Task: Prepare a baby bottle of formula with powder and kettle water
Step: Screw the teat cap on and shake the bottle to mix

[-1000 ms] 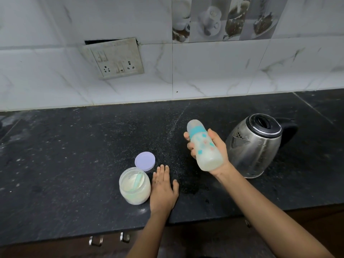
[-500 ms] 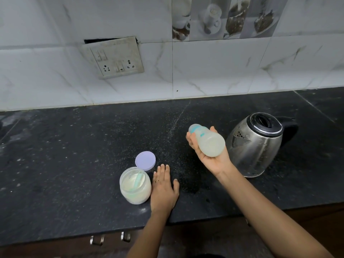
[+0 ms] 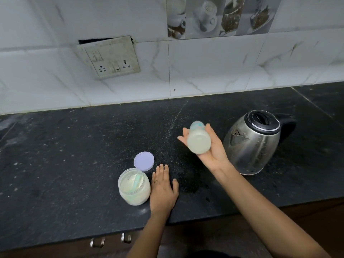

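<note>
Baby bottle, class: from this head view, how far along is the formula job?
Done: the capped translucent baby bottle holds milky liquid, so powder and water look added. In hand: the right hand holds it tilted, base toward the camera, perhaps mixing. Left: the round lilac lid lies beside the open plastic powder jar, which wants closing.

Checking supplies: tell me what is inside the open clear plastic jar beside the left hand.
Inside the open clear plastic jar lie pale cream powder and a light green plastic scoop. Its lower end is hidden.
</note>
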Demonstrator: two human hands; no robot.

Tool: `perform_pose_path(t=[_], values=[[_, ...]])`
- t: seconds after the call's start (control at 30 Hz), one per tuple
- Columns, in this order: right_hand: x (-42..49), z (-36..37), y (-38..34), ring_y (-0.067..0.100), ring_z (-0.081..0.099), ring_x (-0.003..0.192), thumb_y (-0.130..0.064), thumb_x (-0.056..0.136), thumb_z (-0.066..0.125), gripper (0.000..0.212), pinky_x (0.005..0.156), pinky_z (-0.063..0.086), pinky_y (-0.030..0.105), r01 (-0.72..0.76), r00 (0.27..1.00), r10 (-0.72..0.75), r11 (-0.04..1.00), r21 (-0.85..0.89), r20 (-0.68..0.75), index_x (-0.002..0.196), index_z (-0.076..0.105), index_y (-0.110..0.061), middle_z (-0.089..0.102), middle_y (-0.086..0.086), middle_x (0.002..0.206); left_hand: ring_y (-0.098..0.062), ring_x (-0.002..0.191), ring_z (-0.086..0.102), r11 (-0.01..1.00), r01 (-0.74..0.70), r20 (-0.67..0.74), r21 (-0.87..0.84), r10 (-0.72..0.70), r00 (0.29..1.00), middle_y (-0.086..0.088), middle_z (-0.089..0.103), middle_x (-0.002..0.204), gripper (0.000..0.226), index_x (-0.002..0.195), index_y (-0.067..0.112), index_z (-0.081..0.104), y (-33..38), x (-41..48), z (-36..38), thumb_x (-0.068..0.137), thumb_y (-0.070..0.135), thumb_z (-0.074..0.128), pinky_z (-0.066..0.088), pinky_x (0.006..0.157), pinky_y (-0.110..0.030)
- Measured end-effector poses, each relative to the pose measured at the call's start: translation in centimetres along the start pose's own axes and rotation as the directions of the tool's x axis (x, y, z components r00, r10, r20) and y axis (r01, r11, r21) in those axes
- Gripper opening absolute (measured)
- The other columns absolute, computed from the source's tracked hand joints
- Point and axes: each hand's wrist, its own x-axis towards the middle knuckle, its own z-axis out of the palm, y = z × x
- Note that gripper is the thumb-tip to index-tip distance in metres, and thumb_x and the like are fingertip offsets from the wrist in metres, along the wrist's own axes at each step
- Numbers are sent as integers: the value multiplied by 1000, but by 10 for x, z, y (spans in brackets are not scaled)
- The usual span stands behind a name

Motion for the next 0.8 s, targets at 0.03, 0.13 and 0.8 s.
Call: perform_pose_path(t=[0.03, 0.13, 0.8], values=[[0, -2, 0, 37, 69, 94, -24, 66, 85, 88, 74, 54, 62, -26, 1000, 26, 999, -22, 17, 139, 40, -3, 56, 26, 123, -24, 145, 23, 1000, 1, 2, 1, -1, 1000, -15, 31, 154, 58, 146, 5, 33, 0, 0, 0, 95, 28, 47, 6, 120, -33], [-10, -5, 0, 37, 68, 100, -23, 55, 93, 102, 75, 53, 63, -100, 975, 140, 970, -220, 175, 138, 37, -7, 66, 19, 113, -24, 146, 21, 1000, -7, -2, 3, 7, 1000, -14, 29, 155, 59, 147, 6, 31, 0, 0, -1, 95, 29, 45, 3, 120, -32], [0, -4, -16, 33, 67, 95, -19, 52, 95, 115, 77, 53, 62, 76, 985, -45, 980, -186, 167, 147, 29, -26, 59, 18, 109, -22, 147, 18, 1000, 0, 13, 10, 0, 1000, -13, 26, 156, 59, 148, 6, 28, 1, -1, -2, 97, 30, 42, 2, 120, -32]])
